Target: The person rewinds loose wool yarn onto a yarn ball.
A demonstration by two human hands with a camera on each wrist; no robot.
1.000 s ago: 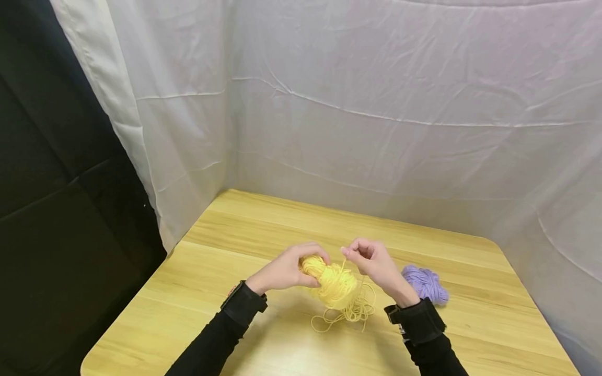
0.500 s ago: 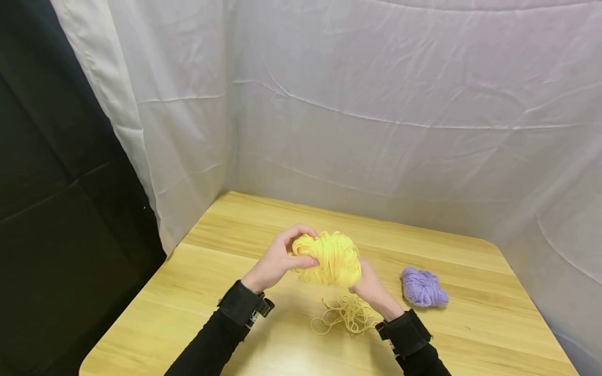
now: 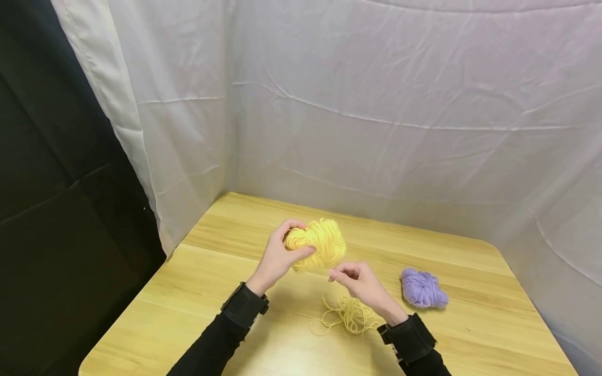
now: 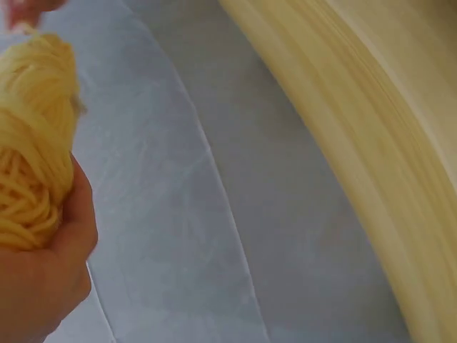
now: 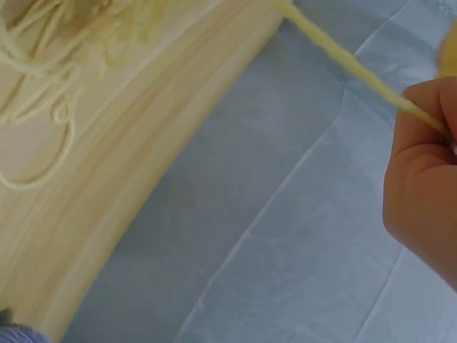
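Note:
My left hand [image 3: 277,257] grips a ball of yellow yarn [image 3: 316,243] and holds it above the wooden table [image 3: 197,292]. The left wrist view shows the same yellow yarn [image 4: 32,143] bulging out of the left hand [image 4: 43,279]. Just right and below, my right hand [image 3: 354,279] pinches a yellow strand [image 5: 357,68] that runs taut from its fingers [image 5: 421,179]. A loose tangle of yellow yarn [image 3: 349,316] lies on the table under the right hand.
A small purple yarn ball [image 3: 422,288] lies on the table to the right of my right hand. White cloth [image 3: 376,104] hangs behind and beside the table; a dark wall [image 3: 56,183] stands at the left.
The left hand has lifted the yellow ball up and leftward. The right hand went under the ball, then came out below it pinching a strand. The tangle stayed on the table.

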